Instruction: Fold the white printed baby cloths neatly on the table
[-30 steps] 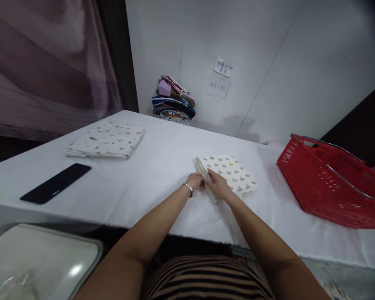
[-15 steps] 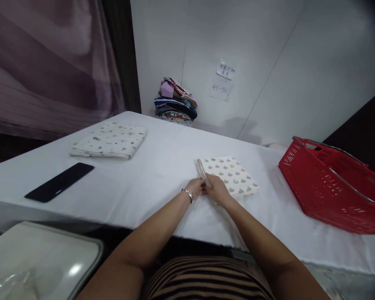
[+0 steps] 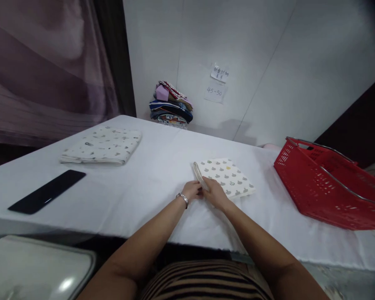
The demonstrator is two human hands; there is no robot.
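Observation:
A folded white cloth (image 3: 229, 177) with a grey printed pattern and a few green and yellow motifs lies on the table. Its left edge is a thick fold standing slightly raised. My right hand (image 3: 215, 193) is closed around the near end of that fold. My left hand (image 3: 192, 191), with a silver bracelet at the wrist, meets it from the left, fingers curled at the same corner; their tips are partly hidden. A second folded white cloth (image 3: 104, 146) with small grey and dark prints lies flat farther left, apart from both hands.
A white-covered table (image 3: 156, 166) spans the view. On it are a black flat slab (image 3: 48, 191) at left and a red plastic basket (image 3: 318, 183) at right. A stack of folded fabrics (image 3: 171, 104) stands by the wall. A pale glossy surface (image 3: 40, 266) is at lower left.
The view has shifted slightly, so everything on the table sits a little farther left. Both hands stay at the cloth's folded edge; the cloth itself looks unchanged.

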